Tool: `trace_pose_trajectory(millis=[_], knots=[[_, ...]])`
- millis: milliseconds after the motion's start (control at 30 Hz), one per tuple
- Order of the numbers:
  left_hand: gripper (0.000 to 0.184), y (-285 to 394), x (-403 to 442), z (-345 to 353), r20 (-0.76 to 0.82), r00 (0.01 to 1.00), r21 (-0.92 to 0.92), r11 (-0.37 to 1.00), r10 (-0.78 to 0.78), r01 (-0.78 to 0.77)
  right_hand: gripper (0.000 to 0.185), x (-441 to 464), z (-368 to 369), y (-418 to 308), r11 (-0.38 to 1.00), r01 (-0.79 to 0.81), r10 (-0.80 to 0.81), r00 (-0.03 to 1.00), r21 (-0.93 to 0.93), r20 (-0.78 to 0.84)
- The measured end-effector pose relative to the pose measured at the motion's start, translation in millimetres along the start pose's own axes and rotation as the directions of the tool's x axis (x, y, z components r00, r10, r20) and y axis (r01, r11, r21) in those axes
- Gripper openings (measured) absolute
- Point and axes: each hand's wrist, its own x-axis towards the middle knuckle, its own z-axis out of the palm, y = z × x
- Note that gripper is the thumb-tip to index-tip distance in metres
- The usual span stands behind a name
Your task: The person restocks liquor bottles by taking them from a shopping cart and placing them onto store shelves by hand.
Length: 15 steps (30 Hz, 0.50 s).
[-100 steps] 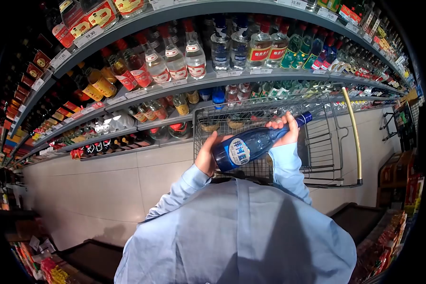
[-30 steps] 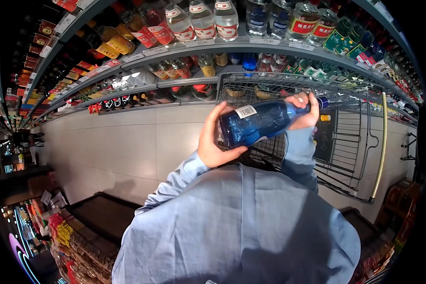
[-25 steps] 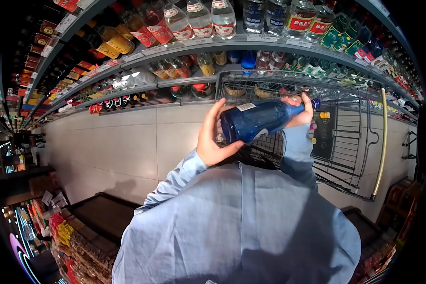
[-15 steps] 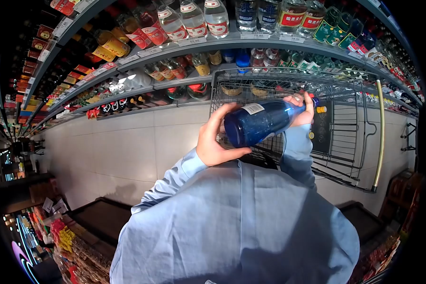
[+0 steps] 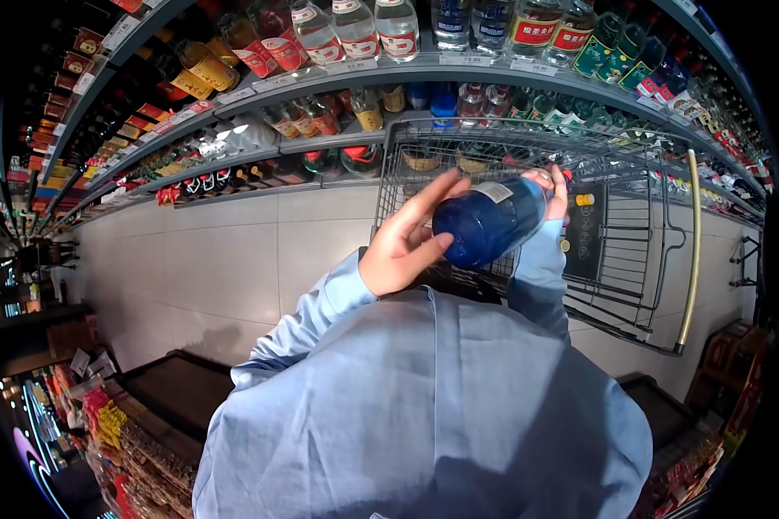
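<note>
A blue glass bottle [image 5: 485,223] with a small white label lies tilted between my hands above the shopping cart [image 5: 614,227], its base toward my left. My right hand [image 5: 552,192] is closed round its neck end, which the fingers partly hide. At the base end, my left hand [image 5: 407,245] has its thumb against the bottle's lower edge and its fingers along the upper side. Part of the left fingers is hidden. Inside the cart, a yellow cap [image 5: 585,200] shows beside my right hand.
Shelves of bottles [image 5: 398,35] curve across the front, with price tags along the shelf edge [image 5: 459,60]. The cart's gold-coloured handle [image 5: 691,251] stands at the right. Dark display stands [image 5: 177,389] and packaged goods [image 5: 112,432] are behind me on the left.
The bottle has shifted slightly right and turned, so its base faces me more. My left hand has loosened and slid round the base; my right hand stays at the neck.
</note>
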Motion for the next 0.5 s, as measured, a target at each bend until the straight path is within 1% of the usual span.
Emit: trace_pose_trajectory(millis=[33, 133, 167, 233, 267, 333, 433, 500], knots=[[0.051, 0.0, 3.1, -7.9, 0.103, 0.993, 0.251, 0.964, 0.063, -0.087, 0.032, 1.4, -1.2, 0.0, 1.0, -0.001, 0.001, 1.0, 0.005, 0.003], [0.044, -1.0, 4.8, -15.0, 0.072, 0.997, 0.247, 0.969, 0.008, -0.026, 0.032, 3.8, -3.8, -1.8, 0.998, -0.009, 0.007, 0.999, -0.059, -0.04], [0.042, -3.8, 4.9, -15.9, 0.059, 0.998, 0.263, 0.964, 0.024, -0.038, 0.031, 3.6, -4.6, -2.0, 0.998, -0.037, 0.036, 0.999, -0.051, -0.027], [0.042, -2.5, 3.7, -14.4, 0.002, 0.996, 0.105, 0.991, -0.089, 0.088, 0.03, 0.2, -4.7, -2.6, 0.996, -0.087, 0.087, 0.996, -0.035, 0.0], [0.043, -2.3, 3.2, -14.0, -0.018, 0.989, 0.022, 0.989, -0.147, 0.148, 0.029, -1.5, -3.9, -1.0, 0.993, -0.012, 0.006, 0.999, -0.119, -0.049], [0.043, -3.3, 3.5, -15.4, -0.025, 0.986, 0.002, 0.986, -0.166, 0.166, 0.025, -5.3, 2.6, 7.8, 0.948, 0.122, -0.163, 0.979, -0.293, -0.121], [0.043, -5.2, 5.3, -20.0, -0.07, 0.973, -0.069, 0.974, -0.221, 0.217, 0.025, 6.6, -14.9, -4.6, 0.97, 0.104, -0.123, 0.99, -0.218, -0.074], [0.043, -10.4, 6.9, -26.5, -0.102, 0.958, -0.139, 0.958, -0.267, 0.252, 0.024, 8.3, -16.3, -6.5, 0.944, 0.18, -0.224, 0.965, -0.278, -0.137]])
